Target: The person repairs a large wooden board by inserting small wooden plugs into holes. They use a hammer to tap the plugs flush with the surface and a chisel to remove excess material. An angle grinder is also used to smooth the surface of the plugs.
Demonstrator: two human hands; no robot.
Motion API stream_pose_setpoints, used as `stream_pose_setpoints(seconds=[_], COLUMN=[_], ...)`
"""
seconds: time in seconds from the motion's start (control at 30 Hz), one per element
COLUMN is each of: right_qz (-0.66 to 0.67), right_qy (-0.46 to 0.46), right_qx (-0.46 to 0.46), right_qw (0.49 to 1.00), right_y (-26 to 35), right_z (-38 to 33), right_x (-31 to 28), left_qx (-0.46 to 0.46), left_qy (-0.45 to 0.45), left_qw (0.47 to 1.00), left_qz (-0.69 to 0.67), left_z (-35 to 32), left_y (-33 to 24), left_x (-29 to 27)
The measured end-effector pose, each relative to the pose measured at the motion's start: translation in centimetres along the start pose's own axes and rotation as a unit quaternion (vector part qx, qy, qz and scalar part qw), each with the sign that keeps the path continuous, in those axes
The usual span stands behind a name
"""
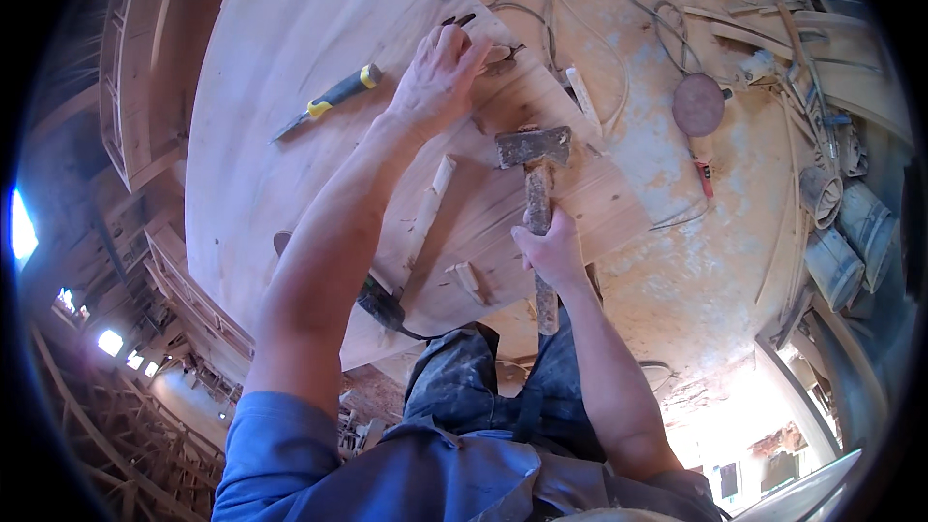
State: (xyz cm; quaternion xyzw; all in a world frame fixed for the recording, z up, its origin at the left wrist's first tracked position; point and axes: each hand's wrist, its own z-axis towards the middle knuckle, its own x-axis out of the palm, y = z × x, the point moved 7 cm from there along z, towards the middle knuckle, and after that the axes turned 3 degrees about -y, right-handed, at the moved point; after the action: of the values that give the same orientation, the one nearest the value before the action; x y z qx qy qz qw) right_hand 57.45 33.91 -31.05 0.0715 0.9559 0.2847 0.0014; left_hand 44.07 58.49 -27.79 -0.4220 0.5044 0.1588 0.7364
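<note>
My right hand (pixel 554 249) is wrapped around the worn wooden handle of a hammer (pixel 533 148), its broad, dusty metal head pointing away from me over the wooden panel. Farther ahead and to the left, my left hand (pixel 441 75) is closed near the panel's far right edge. Dark tips (pixel 460 19) show beyond its fingers, but what it grips is mostly hidden. A short pale wood piece (pixel 497 54) lies by its fingertips. To the left of that hand rests a chisel (pixel 333 99) with a black and yellow handle, its blade toward the left.
The large pale wooden panel (pixel 261 48) carries a wood strip (pixel 430 198), a small offcut (pixel 468 280) and a dark power tool (pixel 380 305). On the dusty floor at right lie a corded disc sander (pixel 699 106) and looping cable. Buckets (pixel 831 266) and scrap wood line the right side.
</note>
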Motion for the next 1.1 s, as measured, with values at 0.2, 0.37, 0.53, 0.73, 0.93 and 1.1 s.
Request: stream_pose_setpoints(seconds=[0.2,0.37,0.53,0.73,0.93,1.1], right_qz=[-0.013,-0.028,-0.063,-0.043,-0.115,-0.571], right_qy=[-0.005,-0.011,-0.029,-0.029,-0.012,0.084], right_qx=[0.014,0.013,0.021,0.002,-0.007,-0.061], right_qw=[1.000,0.999,0.997,0.999,0.993,0.815], right_y=[0.2,0.3,-0.3,-0.7,0.2,5.3], right_z=[-0.1,-0.1,-0.1,0.1,-0.1,-1.5], right_x=[-0.1,0.2,-0.3,-0.3,0.3,-0.1], left_qx=[-0.042,-0.144,-0.303,-0.292,-0.251,-0.148], left_qy=[-0.047,-0.112,-0.097,-0.191,-0.039,-0.028], left_qw=[0.998,0.981,0.948,0.930,0.959,0.988], left_qz=[-0.023,-0.062,-0.024,0.117,0.126,-0.032], left_z=[-0.5,-1.7,-8.4,-12.3,-8.4,-6.0], left_y=[-0.1,0.4,-5.3,-2.2,7.0,-0.9], left_x=[0.2,-0.5,-1.7,-4.9,-7.1,-8.2])
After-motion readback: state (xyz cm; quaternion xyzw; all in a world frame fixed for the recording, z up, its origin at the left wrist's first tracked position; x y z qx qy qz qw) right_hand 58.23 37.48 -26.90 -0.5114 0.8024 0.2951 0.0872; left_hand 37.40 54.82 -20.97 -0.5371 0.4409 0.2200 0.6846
